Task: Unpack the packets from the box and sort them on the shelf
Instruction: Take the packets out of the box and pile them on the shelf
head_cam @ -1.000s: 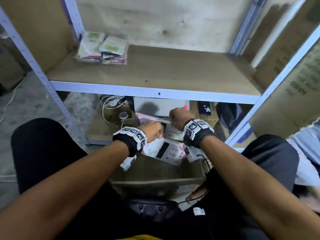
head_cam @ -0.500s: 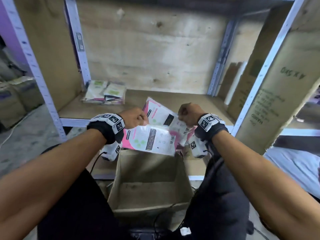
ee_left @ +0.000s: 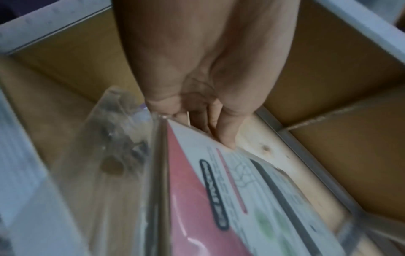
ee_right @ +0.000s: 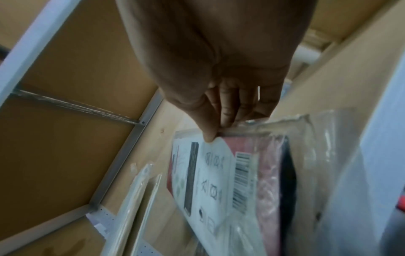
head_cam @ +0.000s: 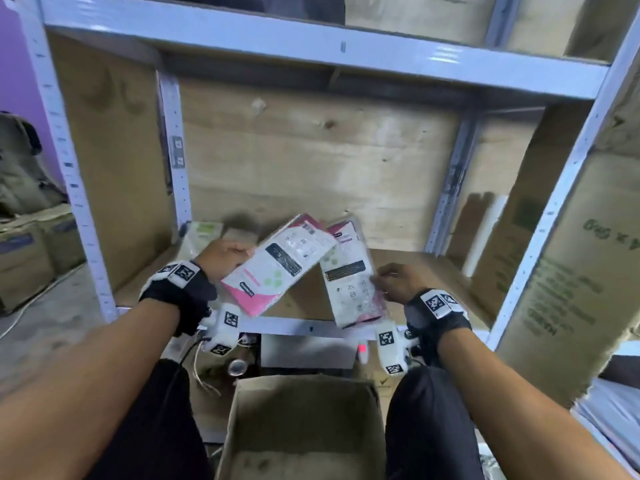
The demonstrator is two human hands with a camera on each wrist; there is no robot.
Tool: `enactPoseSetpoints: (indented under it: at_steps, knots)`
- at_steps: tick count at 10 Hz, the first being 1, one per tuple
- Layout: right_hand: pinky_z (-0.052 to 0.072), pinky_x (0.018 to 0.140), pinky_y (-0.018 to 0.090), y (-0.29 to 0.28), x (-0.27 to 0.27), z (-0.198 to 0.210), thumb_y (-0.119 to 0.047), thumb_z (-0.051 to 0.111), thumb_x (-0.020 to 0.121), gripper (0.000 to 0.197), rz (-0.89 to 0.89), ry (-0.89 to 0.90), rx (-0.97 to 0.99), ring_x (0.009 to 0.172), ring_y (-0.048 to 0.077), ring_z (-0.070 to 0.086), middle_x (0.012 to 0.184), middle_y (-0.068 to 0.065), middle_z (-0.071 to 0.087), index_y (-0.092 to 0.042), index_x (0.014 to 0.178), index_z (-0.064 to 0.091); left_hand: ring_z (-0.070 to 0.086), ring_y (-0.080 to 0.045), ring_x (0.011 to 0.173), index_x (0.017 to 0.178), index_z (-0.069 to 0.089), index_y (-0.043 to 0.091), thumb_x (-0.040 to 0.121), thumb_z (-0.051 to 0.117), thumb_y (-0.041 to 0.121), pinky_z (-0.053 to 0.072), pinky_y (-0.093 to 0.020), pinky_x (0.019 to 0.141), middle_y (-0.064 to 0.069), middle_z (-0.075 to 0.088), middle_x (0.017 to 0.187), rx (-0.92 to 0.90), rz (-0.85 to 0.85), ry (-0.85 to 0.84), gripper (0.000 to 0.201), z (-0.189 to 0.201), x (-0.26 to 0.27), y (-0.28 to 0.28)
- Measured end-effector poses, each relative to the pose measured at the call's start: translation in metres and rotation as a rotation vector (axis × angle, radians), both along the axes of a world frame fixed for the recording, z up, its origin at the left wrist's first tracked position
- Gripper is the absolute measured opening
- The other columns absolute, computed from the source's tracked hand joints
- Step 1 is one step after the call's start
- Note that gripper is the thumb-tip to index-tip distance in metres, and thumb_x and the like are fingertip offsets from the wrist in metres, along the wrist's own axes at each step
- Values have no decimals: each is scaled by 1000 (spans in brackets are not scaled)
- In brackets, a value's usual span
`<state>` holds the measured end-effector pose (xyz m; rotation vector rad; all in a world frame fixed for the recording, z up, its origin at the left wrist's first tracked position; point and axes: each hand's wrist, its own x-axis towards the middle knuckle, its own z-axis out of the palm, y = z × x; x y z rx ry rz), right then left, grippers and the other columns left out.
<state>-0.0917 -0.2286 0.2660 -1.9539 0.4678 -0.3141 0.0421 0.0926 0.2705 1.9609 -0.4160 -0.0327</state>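
My left hand (head_cam: 227, 256) pinches the edge of a pink and white packet (head_cam: 277, 265) and holds it tilted above the wooden shelf board (head_cam: 440, 271). The left wrist view shows the fingers (ee_left: 225, 131) curled on that packet (ee_left: 252, 199). My right hand (head_cam: 398, 280) pinches a second pink and white packet (head_cam: 349, 275), upright beside the first. In the right wrist view the thumb (ee_right: 208, 128) clamps that packet's (ee_right: 219, 173) top edge. A small stack of green-labelled packets (head_cam: 202, 233) lies at the shelf's back left, partly hidden by my left hand. The open cardboard box (head_cam: 304, 424) sits between my knees.
White metal uprights (head_cam: 72, 188) and a crossbeam (head_cam: 311, 53) frame the shelf bay. A tall cardboard carton (head_cam: 568, 271) leans at the right. Under the shelf lie a white device (head_cam: 308, 351) with a red light and loose cables (head_cam: 204, 372). Brown boxes (head_cam: 24, 258) stand at the left.
Both hands rose from the box up to shelf height with the packets. The two packets have drawn apart, one in each hand, and now hang over the shelf board.
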Motion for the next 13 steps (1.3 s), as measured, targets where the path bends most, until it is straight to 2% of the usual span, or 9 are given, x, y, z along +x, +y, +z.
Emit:
enactPoseSetpoints:
  at_steps: [1, 2, 3, 4, 5, 6, 9, 11, 13]
  knots:
    - [50, 77, 41, 12, 26, -15, -5, 65, 92, 23, 16, -5, 96, 85, 29, 56, 96, 24, 62, 8, 111, 61, 64, -17, 82, 116, 65, -9, 94, 57, -3, 56, -22, 71, -20, 65, 107, -167, 126, 125, 24, -23, 25, 4]
    - [50, 83, 44, 28, 55, -32, -4, 64, 92, 22, 14, -6, 273, 86, 29, 57, 89, 19, 63, 8, 110, 61, 56, -21, 99, 120, 63, -10, 95, 59, 6, 46, -43, 102, -21, 64, 115, -155, 221, 193, 30, -46, 48, 5]
    - [48, 97, 53, 48, 88, -46, -1, 64, 91, 7, 39, 3, 432, 92, 33, 61, 99, 25, 66, 1, 98, 61, 59, -25, 107, 123, 62, -6, 95, 59, 11, 46, -38, 98, -25, 62, 127, -158, 302, 227, 32, -55, 66, 8]
    - [50, 97, 57, 65, 123, -52, 0, 66, 89, 3, 61, -4, 498, 89, 34, 64, 99, 26, 67, 1, 88, 63, 57, -38, 122, 125, 61, -5, 94, 59, 13, 46, -36, 95, -25, 60, 130, -248, 412, 282, 36, -52, 88, 15]
    - [55, 90, 52, 76, 157, -51, 0, 66, 89, 3, 73, -1, 539, 84, 34, 67, 96, 24, 69, 1, 91, 64, 54, -31, 128, 133, 56, 3, 101, 45, 12, 43, -30, 100, -16, 56, 139, -310, 475, 352, 35, -42, 122, 28]
    - [50, 97, 58, 85, 192, -43, -3, 66, 90, 3, 119, 21, 518, 102, 41, 66, 111, 27, 68, -2, 90, 64, 56, -35, 125, 132, 57, 0, 99, 49, 17, 47, -35, 98, -20, 57, 136, -341, 527, 328, 38, -36, 156, 43]
    - [40, 107, 58, 115, 282, -39, -6, 52, 99, 17, 239, 103, 602, 119, 43, 58, 127, 29, 61, 4, 92, 64, 56, -35, 124, 130, 56, -4, 101, 47, 18, 46, -39, 102, -22, 56, 136, 136, 626, 267, 37, -29, 238, 89]
    - [47, 102, 53, 138, 318, -50, 3, 57, 94, 22, 195, 118, 672, 114, 44, 62, 123, 31, 63, 13, 113, 61, 57, -32, 121, 126, 57, 0, 89, 63, 13, 46, -33, 97, -19, 57, 132, 311, 611, 351, 40, -45, 260, 100]
    - [55, 85, 47, 154, 332, -46, 2, 58, 94, 13, 240, 130, 467, 83, 32, 62, 101, 28, 64, 1, 82, 62, 60, -38, 113, 123, 61, -5, 97, 52, 23, 45, -36, 87, -22, 62, 127, 247, 610, 368, 40, -59, 278, 87]
